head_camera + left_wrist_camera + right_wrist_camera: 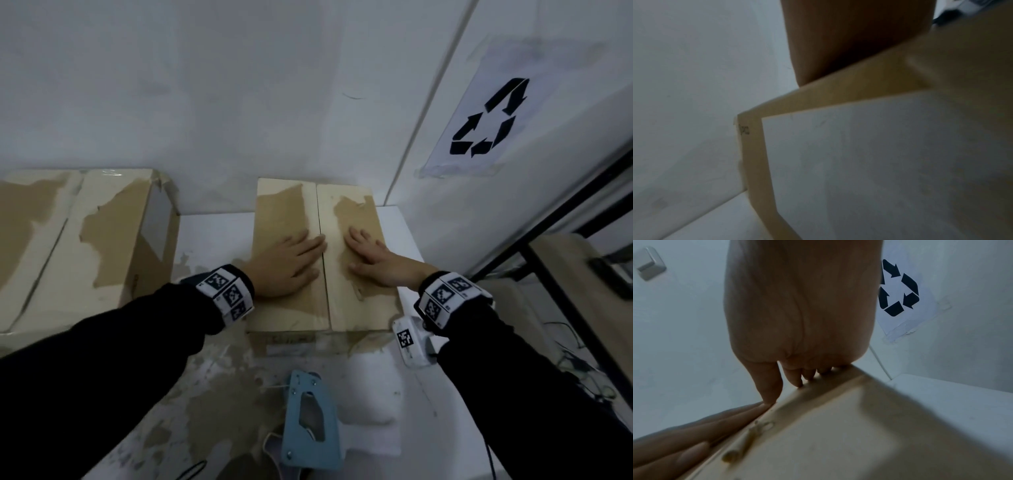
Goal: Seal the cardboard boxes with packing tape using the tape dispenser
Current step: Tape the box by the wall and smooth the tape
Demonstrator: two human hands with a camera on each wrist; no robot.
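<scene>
Black recycling symbol (488, 118), three chasing arrows, printed on a white paper sheet (455, 150) taped to the wall; also seen in right wrist view. Black-and-white square marker codes on both wristbands (227, 291) and on a white block (409, 342) by the right wrist, not readable as text. Small dark print on a box edge (744, 129) in left wrist view, too blurred to read. No brands or nos. legible.
</scene>
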